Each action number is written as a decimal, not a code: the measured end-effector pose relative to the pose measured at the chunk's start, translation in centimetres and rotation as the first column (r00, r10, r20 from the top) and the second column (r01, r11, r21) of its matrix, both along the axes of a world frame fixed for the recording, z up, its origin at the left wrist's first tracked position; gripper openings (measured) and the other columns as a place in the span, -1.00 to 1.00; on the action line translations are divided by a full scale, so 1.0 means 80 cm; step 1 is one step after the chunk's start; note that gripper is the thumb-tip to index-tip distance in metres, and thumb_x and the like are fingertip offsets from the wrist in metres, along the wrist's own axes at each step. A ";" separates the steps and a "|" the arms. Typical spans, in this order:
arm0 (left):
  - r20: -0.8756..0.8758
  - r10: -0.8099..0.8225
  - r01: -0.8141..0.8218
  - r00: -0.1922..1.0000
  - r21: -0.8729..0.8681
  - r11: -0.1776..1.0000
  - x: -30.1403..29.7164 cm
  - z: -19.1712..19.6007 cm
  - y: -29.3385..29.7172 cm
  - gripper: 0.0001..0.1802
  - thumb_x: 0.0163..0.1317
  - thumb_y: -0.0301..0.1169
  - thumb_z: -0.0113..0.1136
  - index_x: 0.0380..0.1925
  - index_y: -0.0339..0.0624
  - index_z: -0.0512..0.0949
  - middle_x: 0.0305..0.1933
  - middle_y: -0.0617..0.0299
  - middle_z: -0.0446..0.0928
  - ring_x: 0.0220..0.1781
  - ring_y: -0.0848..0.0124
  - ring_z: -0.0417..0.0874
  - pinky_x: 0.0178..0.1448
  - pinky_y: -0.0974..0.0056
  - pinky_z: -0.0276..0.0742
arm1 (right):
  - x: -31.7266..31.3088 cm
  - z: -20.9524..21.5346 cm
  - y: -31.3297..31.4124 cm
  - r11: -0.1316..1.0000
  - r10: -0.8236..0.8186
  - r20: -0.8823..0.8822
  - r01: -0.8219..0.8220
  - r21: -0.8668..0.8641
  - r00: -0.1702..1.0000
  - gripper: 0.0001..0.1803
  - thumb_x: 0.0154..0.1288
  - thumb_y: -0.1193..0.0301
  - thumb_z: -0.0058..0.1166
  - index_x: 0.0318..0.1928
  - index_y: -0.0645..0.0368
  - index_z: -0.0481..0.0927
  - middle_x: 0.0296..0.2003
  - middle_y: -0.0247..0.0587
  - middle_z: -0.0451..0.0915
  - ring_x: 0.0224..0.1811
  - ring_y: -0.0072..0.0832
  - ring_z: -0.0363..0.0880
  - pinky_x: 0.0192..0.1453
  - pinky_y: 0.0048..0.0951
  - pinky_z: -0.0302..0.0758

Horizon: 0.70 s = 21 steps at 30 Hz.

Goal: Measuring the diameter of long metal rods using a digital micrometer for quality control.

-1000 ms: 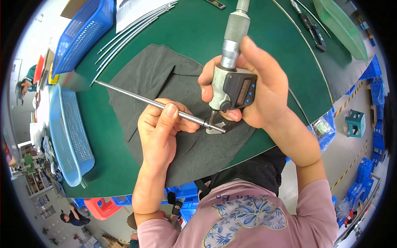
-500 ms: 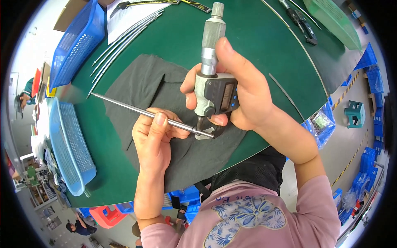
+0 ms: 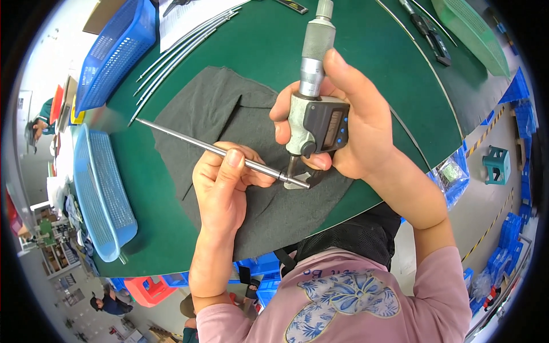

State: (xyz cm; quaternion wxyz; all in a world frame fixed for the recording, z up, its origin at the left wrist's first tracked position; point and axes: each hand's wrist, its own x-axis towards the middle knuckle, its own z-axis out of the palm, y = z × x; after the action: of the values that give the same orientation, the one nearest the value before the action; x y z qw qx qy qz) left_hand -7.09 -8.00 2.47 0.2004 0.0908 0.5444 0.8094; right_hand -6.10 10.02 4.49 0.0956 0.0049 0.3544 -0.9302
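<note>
Head view shifted slightly vs prev frame; rod (image 3: 183,137) & mic (image 3: 311,123) relation abt same. Rod's stepped end at mic's spindle tip, above grey cloth (image 3: 189,103). L hand (image 3: 220,191) pinching rod, thumb on top; R hand (image 3: 369,123) wrapped round mic. Loose rods (image 3: 182,54) far L, green table (image 3: 157,228).

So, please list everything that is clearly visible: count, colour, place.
Table: one, green, centre
Cloth: one, dark grey, centre
Micrometer: one, silver-black, centre
Long rod: one, silver, centre
Other rods: several, silver, upper left
Paper: one, white, upper left
Baskets: three, blue (left), green (right)
Cropped tooling: count unclear, black, top
Measuring tool: one, mostly black, upper right
Stools: two, red (lower left), teal (right)
Bins: several, blue, right
Co-workers: at least two, dark-clothed, left
Left hand: one, bare, centre
Right hand: one, bare, centre-right
</note>
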 end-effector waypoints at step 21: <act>-0.020 0.161 -0.162 0.987 -0.164 0.973 -0.048 -0.030 0.004 -0.83 0.19 -0.40 -0.05 -0.36 -0.31 0.38 -0.36 0.05 0.50 -0.17 0.23 0.55 -0.04 0.20 0.43 | -0.010 0.003 0.021 0.975 -0.210 0.053 0.213 -0.065 0.976 -0.33 0.22 -0.03 -0.45 -0.28 0.44 0.42 -0.55 -0.04 0.47 -0.76 -0.50 0.33 -0.76 -0.59 0.25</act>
State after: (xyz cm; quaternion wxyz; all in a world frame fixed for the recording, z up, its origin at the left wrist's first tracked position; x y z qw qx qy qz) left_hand -10.93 -7.70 0.06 0.1391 0.0318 0.6159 0.7748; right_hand -6.88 11.68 4.76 0.0042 0.0607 0.3167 -0.9466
